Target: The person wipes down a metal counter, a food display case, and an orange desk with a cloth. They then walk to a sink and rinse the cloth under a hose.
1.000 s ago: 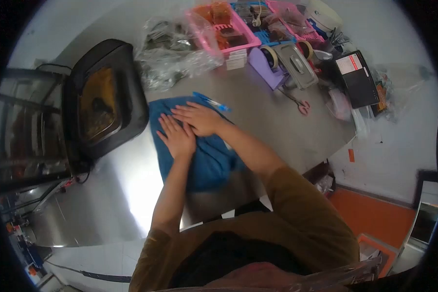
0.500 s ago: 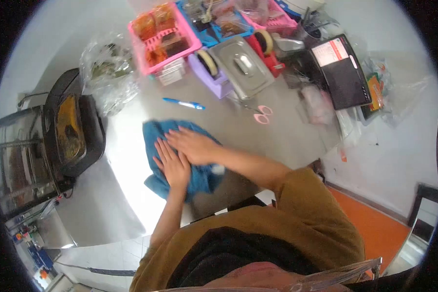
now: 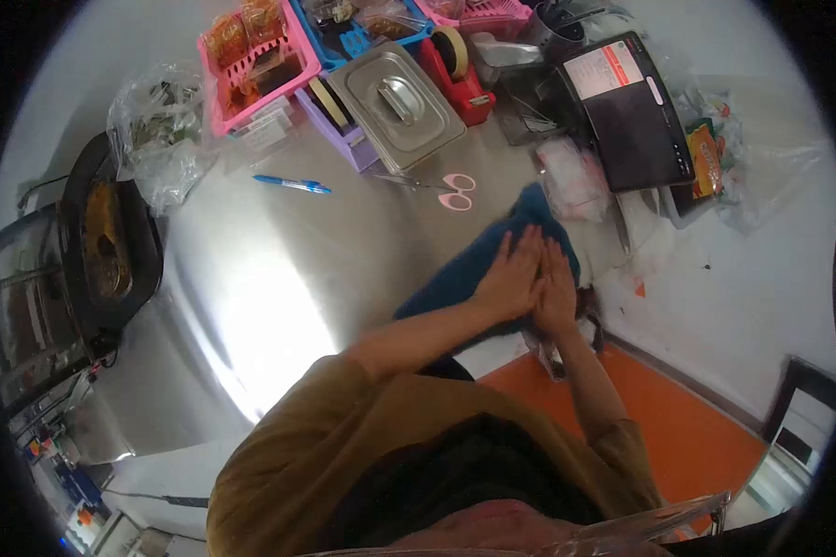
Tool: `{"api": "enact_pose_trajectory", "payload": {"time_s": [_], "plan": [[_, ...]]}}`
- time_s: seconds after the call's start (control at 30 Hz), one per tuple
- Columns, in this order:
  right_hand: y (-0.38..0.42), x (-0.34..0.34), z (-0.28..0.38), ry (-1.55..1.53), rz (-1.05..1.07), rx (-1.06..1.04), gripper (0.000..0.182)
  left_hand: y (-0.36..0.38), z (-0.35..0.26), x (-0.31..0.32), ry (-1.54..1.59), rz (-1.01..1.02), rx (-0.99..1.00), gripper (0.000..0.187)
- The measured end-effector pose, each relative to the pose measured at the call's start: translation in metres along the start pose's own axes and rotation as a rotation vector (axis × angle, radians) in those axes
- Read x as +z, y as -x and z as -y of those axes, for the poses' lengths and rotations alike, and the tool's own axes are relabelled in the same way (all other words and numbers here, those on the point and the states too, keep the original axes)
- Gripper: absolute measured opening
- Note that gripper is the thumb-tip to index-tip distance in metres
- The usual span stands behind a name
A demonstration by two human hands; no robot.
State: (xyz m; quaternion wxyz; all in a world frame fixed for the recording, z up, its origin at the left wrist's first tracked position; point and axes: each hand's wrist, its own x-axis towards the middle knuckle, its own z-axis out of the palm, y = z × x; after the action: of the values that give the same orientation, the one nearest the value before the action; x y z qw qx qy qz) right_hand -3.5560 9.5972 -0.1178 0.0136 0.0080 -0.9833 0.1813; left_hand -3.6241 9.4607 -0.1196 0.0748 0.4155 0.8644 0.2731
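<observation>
A blue cloth (image 3: 463, 277) lies spread on the steel table (image 3: 241, 251), near its right front edge. My left hand (image 3: 511, 280) presses flat on the cloth with its fingers stretched out. Right beside it, my right hand (image 3: 555, 292) also rests flat on the cloth, fingers extended. The two hands touch along their sides. Beyond the cloth lie pink-handled scissors (image 3: 456, 192), and farther left a blue pen (image 3: 291, 184). A clear plastic packet (image 3: 574, 178) is just past the cloth's far corner.
At the back stand a lidded steel container (image 3: 398, 110), a purple tape dispenser (image 3: 339, 128), a red tape dispenser (image 3: 458, 79), a pink basket (image 3: 297, 60) and a blue basket (image 3: 404, 42). A black device (image 3: 646, 139) stands at right, a black appliance (image 3: 144, 251) at left.
Both hands have slid the cloth from the middle of the table to its right edge. The view has shifted too. Both hands stay flat on the cloth.
</observation>
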Motion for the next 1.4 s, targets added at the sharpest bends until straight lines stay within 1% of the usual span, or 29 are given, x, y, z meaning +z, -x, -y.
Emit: {"api": "enact_pose_trajectory", "payload": {"time_s": [0.07, 0.13, 0.17, 0.27, 0.33, 0.43, 0.5, 0.53, 0.63, 0.67, 0.77, 0.87, 0.93, 1.0, 1.07, 1.13, 1.2, 1.23, 1.27, 1.37, 1.4], "plan": [[0.008, 0.002, -0.009, -0.03, -0.103, 0.071, 0.052, -0.012, -0.007, 0.005, -0.034, 0.017, 0.063, 0.061], [0.01, 0.007, -0.003, 0.018, -0.146, 0.118, 0.052, -0.011, -0.003, 0.01, 0.04, -0.042, 0.077, 0.06], [0.013, 0.011, 0.005, 0.039, -0.174, 0.146, 0.052, -0.005, -0.001, 0.011, 0.072, -0.067, 0.09, 0.06], [0.03, 0.037, 0.034, 0.075, -0.231, 0.203, 0.053, 0.033, 0.01, 0.0, 0.072, -0.053, 0.091, 0.06], [0.041, 0.056, 0.07, 0.081, -0.244, 0.206, 0.054, 0.072, 0.019, -0.016, 0.026, -0.03, 0.054, 0.06], [0.059, 0.076, 0.143, 0.039, -0.247, 0.176, 0.054, 0.145, 0.039, -0.043, -0.082, -0.002, 0.007, 0.059], [0.073, 0.094, 0.185, -0.005, -0.262, 0.108, 0.055, 0.198, 0.05, -0.066, -0.11, -0.042, -0.001, 0.058], [0.079, 0.1, 0.203, -0.023, -0.273, 0.081, 0.055, 0.224, 0.055, -0.077, -0.156, -0.02, -0.034, 0.058], [0.098, 0.107, 0.256, -0.227, -0.379, 0.029, 0.058, 0.3, 0.076, -0.1, -0.271, 0.0, -0.078, 0.059], [0.102, 0.111, 0.272, -0.219, -0.543, 0.097, 0.065, 0.323, 0.084, -0.106, -0.305, 0.0, -0.083, 0.06], [0.108, 0.126, 0.317, -0.211, -0.686, 0.449, 0.068, 0.383, 0.098, -0.12, -0.361, 0.025, -0.08, 0.06], [0.115, 0.142, 0.369, -0.302, -0.605, 0.478, 0.07, 0.43, 0.107, -0.128, -0.363, 0.014, -0.089, 0.062], [0.123, 0.145, 0.391, -0.285, -0.389, 0.464, 0.061, 0.45, 0.112, -0.132, -0.348, 0.016, -0.093, 0.063], [0.134, 0.147, 0.4, -0.267, -0.366, 0.45, 0.046, 0.467, 0.119, -0.133, -0.373, 0.028, -0.061, 0.063], [0.142, 0.164, 0.395, -0.353, -0.176, 0.454, 0.035, 0.477, 0.129, -0.132, -0.379, 0.034, 0.01, 0.064], [0.17, 0.171, 0.397, -0.383, -0.194, 0.28, 0.029, 0.483, 0.135, -0.132, -0.362, 0.022, 0.094, 0.07], [0.197, 0.181, 0.402, -0.643, -0.128, 0.218, 0.03, 0.491, 0.121, -0.138, -0.061, 0.032, 0.039, 0.078], [0.215, 0.177, 0.405, -0.638, -0.131, 0.074, 0.03, 0.494, 0.106, -0.144, 0.089, 0.041, 0.005, 0.083], [0.24, 0.156, 0.417, -0.71, -0.07, 0.087, 0.03, 0.497, 0.086, -0.144, 0.243, -0.012, 0.003, 0.088], [0.299, 0.12, 0.423, -0.825, -0.003, 0.055, 0.029, 0.497, 0.024, -0.155, -0.005, -0.013, 0.605, 0.078], [0.319, 0.109, 0.423, -0.84, -0.047, 0.042, 0.028, 0.488, 0.016, -0.144, 0.051, 0.051, 0.713, 0.067]]}}
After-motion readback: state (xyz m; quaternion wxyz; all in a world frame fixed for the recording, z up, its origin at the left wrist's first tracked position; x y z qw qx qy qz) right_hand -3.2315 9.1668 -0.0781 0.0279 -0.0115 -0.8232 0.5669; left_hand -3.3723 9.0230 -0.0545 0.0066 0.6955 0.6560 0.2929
